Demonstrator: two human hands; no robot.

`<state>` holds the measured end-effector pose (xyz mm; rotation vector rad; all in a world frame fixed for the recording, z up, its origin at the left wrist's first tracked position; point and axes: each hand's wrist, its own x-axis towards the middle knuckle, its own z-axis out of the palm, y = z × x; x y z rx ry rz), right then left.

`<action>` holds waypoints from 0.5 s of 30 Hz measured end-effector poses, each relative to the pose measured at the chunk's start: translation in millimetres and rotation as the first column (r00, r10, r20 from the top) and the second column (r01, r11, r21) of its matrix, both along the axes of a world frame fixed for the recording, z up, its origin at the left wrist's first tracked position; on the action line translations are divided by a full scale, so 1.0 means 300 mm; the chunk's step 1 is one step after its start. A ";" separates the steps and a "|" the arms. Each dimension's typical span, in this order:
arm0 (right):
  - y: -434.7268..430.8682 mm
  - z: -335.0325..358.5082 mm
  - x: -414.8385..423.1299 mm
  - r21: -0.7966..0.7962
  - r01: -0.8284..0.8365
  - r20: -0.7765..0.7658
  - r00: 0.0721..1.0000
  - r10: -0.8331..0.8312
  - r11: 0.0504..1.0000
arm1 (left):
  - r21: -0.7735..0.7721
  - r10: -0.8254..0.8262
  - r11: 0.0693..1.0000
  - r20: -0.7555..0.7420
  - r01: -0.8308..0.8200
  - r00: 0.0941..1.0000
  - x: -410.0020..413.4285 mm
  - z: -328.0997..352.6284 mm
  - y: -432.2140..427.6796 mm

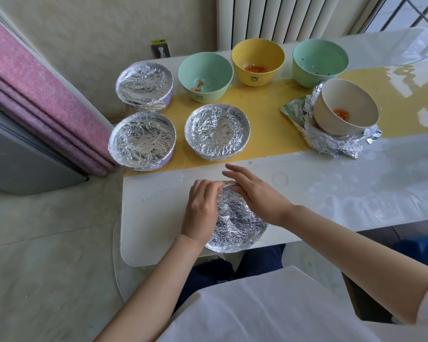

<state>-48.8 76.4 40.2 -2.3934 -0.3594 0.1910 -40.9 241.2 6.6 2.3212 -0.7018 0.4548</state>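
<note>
Where our fingertips meet, at the far rim of the foil-covered bowl (237, 223), the curled fingers (209, 187) of our left hand (202, 208) pinch a raised fold of its foil. Our right hand (252, 193) comes in from the other side. Its fingers lie nearly straight, the upper two lifted free over the table (158, 218) and the lower ones pressing on that same fold. We cannot see its thumb.

Our left palm lies along the bowl's left side, and our right wrist crosses its right rim. The bowl stands at the near edge of the table, close to the near left corner, with its foil crumpled tight over the top.

Beyond it, along the left edge, stand three more foil-topped bowls (141, 140), two at the edge and one just to their right on the yellow strip (265, 114). Along the far edge stand a green bowl (205, 75), a yellow bowl (257, 60) and a second green bowl (319, 61), the first two holding orange bits. Toward the right, a beige bowl (346, 106) with orange bits sits tilted on a loose crumpled foil sheet (331, 141).
</note>
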 end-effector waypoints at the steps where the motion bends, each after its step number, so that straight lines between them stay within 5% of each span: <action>1: -0.005 -0.004 -0.007 -0.001 0.001 0.021 1.000 -0.001 1.000 | -0.003 0.010 1.000 -0.011 -0.010 1.000 -0.002 0.003 -0.002; 15: 0.007 -0.032 0.054 -0.063 0.005 -0.016 1.000 -0.006 0.998 | -0.057 0.127 0.987 -0.325 -0.153 0.937 -0.008 0.016 0.006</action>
